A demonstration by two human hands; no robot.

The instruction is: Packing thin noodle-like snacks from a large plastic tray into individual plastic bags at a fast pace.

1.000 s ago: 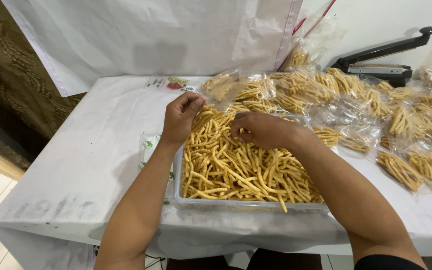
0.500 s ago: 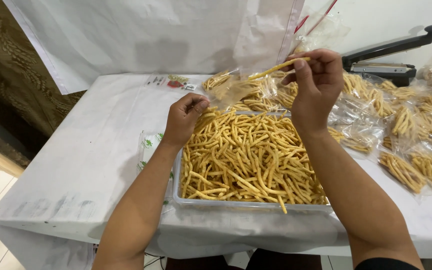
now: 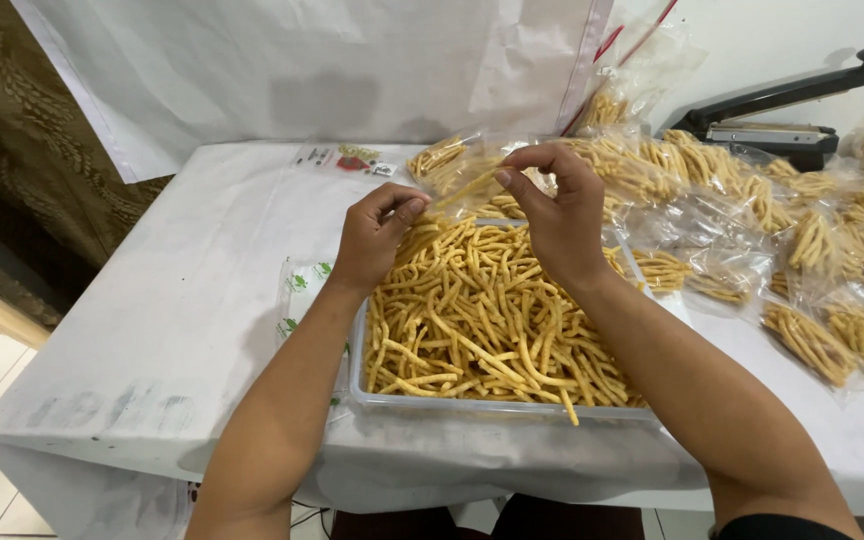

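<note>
I see both hands above the tray (image 3: 382, 400): left hand (image 3: 377, 235) and right hand (image 3: 557, 215) apparently pinching a clear bag (image 3: 472, 180) of sticks.

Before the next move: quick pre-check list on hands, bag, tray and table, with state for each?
1. Left hand pinching the edge of the clear bag: ok.
2. Right hand pinching the other side of the bag mouth, held over the far end of the tray: ok.
3. Bag mouth open wide enough: cannot tell, the film is transparent and crumpled.
4. Snack sticks contained in the tray: not ok, one stick hangs over the near rim.
5. Filled bags lying apart from the tray on the right: ok.
6. Heat sealer at the back right with its arm raised: ok.
</note>
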